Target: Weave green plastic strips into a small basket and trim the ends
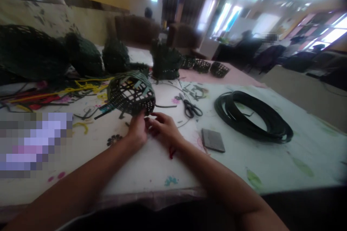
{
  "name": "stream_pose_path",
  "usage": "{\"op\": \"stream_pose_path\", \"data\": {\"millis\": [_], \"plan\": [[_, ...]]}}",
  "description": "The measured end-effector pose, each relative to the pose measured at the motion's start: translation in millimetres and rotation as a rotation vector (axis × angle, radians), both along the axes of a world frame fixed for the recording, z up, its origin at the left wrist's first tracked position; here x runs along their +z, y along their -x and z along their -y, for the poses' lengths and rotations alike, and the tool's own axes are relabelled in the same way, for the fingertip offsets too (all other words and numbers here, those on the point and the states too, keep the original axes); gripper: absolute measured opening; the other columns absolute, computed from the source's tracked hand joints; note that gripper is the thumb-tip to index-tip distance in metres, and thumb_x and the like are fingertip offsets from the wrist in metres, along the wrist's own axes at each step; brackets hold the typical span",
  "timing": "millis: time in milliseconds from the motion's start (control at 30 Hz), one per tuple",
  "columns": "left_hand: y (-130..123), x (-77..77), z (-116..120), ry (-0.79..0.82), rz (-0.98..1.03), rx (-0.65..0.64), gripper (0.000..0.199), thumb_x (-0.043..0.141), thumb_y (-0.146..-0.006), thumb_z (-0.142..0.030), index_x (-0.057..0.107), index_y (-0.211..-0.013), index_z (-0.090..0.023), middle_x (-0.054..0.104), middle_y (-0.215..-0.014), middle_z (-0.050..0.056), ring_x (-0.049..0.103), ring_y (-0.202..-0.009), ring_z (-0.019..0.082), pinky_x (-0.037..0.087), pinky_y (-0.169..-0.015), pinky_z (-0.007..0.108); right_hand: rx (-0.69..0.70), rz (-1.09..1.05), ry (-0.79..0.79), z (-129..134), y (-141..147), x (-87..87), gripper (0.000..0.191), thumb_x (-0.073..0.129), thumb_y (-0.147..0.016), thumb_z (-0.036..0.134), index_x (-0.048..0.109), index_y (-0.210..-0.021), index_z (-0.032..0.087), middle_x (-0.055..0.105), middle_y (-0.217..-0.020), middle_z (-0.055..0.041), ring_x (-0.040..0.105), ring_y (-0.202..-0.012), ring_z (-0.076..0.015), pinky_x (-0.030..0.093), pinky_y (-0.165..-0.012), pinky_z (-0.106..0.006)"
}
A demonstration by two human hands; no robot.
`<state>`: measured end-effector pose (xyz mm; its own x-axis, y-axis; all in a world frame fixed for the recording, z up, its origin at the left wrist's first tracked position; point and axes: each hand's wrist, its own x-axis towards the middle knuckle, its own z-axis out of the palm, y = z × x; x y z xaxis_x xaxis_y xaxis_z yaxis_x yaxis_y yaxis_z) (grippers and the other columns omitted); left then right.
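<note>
A dark green woven basket (132,92) lies tilted on the table, its open lattice showing and loose strip ends sticking out at the left. My left hand (138,128) is closed on the basket's near lower edge. Right beside it, my right hand (164,126) has its fingers bent near the same edge; whether they pinch a thin strip is too blurred to tell. Black-handled scissors (191,108) lie to the right of the basket, with short cut strips (196,92) behind them.
A large coil of black strip (271,130) lies at the right, with a grey block (213,140) nearer. More woven baskets (165,61) stand along the back. Yellow and red strips (81,88) are heaped at the left. Chairs and people are blurred beyond the table.
</note>
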<state>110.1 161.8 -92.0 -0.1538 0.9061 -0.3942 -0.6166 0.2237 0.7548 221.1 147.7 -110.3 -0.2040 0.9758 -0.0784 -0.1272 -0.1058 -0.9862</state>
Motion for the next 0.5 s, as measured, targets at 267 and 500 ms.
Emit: {"op": "stream_pose_path", "data": {"millis": [267, 500], "plan": [[-9.1, -4.7, 17.1, -0.063, -0.051, -0.044, 0.026, 0.078, -0.069, -0.031, 0.062, -0.085, -0.018, 0.063, -0.074, -0.001, 0.057, -0.06, 0.012, 0.042, -0.05, 0.023, -0.105, -0.002, -0.108, 0.6, 2.2, -7.2, 0.028, 0.075, -0.075, 0.044, 0.066, -0.082, 0.018, 0.07, -0.07, -0.0002, 0.061, -0.053, -0.0121, 0.048, -0.049, -0.023], [-10.1, -6.2, 21.7, -0.077, -0.073, -0.063, 0.034, 0.083, -0.065, -0.037, 0.059, -0.081, -0.019, 0.061, -0.068, -0.003, 0.053, -0.054, 0.01, 0.04, -0.049, 0.021, -0.149, 0.031, -0.128, 3.2, 4.6, -6.1, 0.025, 0.068, -0.082, 0.043, 0.062, -0.079, 0.019, 0.068, -0.068, -0.0011, 0.06, -0.052, -0.0115, 0.044, -0.044, -0.022]]}}
